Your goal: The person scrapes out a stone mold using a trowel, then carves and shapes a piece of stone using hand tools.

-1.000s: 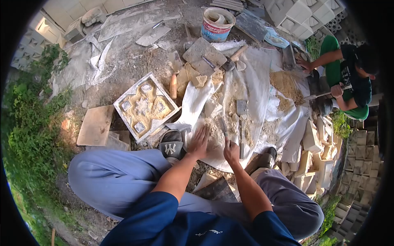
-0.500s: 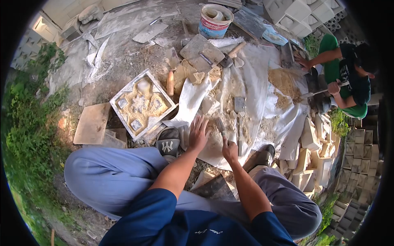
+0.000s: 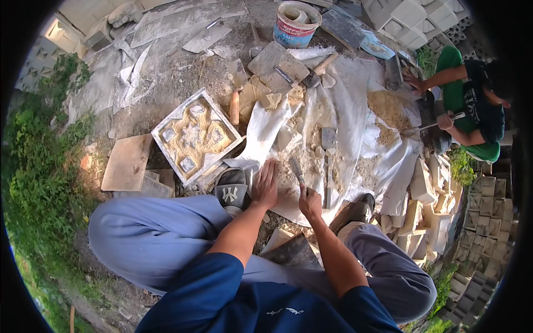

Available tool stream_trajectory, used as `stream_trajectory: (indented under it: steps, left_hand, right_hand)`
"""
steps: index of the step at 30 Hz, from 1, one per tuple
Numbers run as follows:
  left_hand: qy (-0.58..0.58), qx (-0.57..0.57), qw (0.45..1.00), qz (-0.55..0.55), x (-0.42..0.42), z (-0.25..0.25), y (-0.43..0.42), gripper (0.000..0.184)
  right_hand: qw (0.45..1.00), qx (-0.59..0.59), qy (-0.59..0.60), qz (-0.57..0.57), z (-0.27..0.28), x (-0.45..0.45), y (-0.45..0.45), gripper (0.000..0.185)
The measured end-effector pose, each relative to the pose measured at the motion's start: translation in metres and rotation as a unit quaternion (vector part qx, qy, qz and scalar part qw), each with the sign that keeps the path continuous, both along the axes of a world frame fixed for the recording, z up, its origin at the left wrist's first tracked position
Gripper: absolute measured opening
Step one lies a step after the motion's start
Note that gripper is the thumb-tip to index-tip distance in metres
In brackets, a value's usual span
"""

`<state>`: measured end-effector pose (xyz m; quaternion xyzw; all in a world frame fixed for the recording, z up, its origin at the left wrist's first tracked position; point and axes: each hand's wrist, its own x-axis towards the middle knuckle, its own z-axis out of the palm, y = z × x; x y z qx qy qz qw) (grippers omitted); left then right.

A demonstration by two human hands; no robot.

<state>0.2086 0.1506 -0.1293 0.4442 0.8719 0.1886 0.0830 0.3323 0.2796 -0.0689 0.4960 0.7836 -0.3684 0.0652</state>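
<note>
My left hand (image 3: 265,186) lies flat with its fingers stretched out, at the edge of a pale, dusty surface beside my sandal (image 3: 231,194). It holds nothing that I can see. In my closed right hand (image 3: 310,203) is the handle of a small trowel (image 3: 296,167), its narrow blade pointing away from me over the dusty white sheet (image 3: 347,119). A flat metal tool (image 3: 328,139) lies just right of the blade. Farther left sits a square mould (image 3: 159,142) with a star-shaped pattern and sandy powder inside. A wooden-handled trowel (image 3: 235,108) rests near its right corner.
A hammer (image 3: 312,79) lies by a square slab (image 3: 272,66), with a bucket (image 3: 297,28) behind. At right, a co-worker (image 3: 480,105) holds a long-handled tool near a sand pile (image 3: 388,111). Pale blocks (image 3: 422,183) are stacked right of my foot; a board (image 3: 126,162) leans at left.
My left hand has shifted slightly down and left, its fingers closer together. The trowel blade has tilted a little to the left. The co-worker's hand on the tool has moved slightly left.
</note>
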Motion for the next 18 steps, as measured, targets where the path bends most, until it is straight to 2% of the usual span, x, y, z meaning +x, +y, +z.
stream_trajectory:
  steps: [1,2,6,7,9,10,13,15,16,18]
  left_hand:
    - [-0.024,0.037,0.999,0.006,-0.002,0.004,0.003,0.101]
    - [-0.022,-0.017,0.999,0.019,-0.001,0.009,0.006,0.101]
    - [-0.034,0.006,0.999,0.018,-0.001,0.007,0.005,0.1]
    - [-0.01,-0.011,1.0,0.011,-0.001,0.002,0.005,0.1]
    - [0.018,-0.024,1.0,0.0,-0.002,0.002,0.006,0.1]
    - [0.003,-0.035,0.999,-0.003,-0.001,0.008,0.006,0.099]
    - [-0.02,-0.024,0.999,0.007,0.003,0.0,0.002,0.098]
    - [0.05,-0.027,0.998,0.009,-0.001,-0.005,0.006,0.097]
    - [-0.006,-0.022,1.0,0.015,-0.002,0.002,0.006,0.097]
    - [-0.021,-0.022,0.999,0.016,-0.002,0.003,0.005,0.1]
  right_hand:
    - [0.999,0.012,0.038,-0.004,0.006,-0.002,0.001,0.062]
    - [0.998,0.02,0.066,-0.011,0.012,-0.005,0.001,0.062]
    - [0.988,0.072,0.133,-0.01,0.005,-0.007,-0.001,0.062]
    - [0.988,0.073,0.133,-0.01,-0.006,-0.002,-0.002,0.062]
    - [0.999,0.034,-0.016,0.031,-0.014,0.006,-0.002,0.061]
    - [0.999,0.034,-0.028,0.017,-0.013,0.008,-0.003,0.063]
    - [1.0,0.03,-0.005,0.005,-0.009,0.007,0.004,0.064]
    - [0.997,0.052,0.049,-0.012,-0.001,0.0,0.009,0.063]
    - [0.995,0.059,0.072,-0.022,0.005,-0.004,0.009,0.063]
    - [0.993,0.066,0.096,-0.03,0.006,-0.005,0.007,0.062]
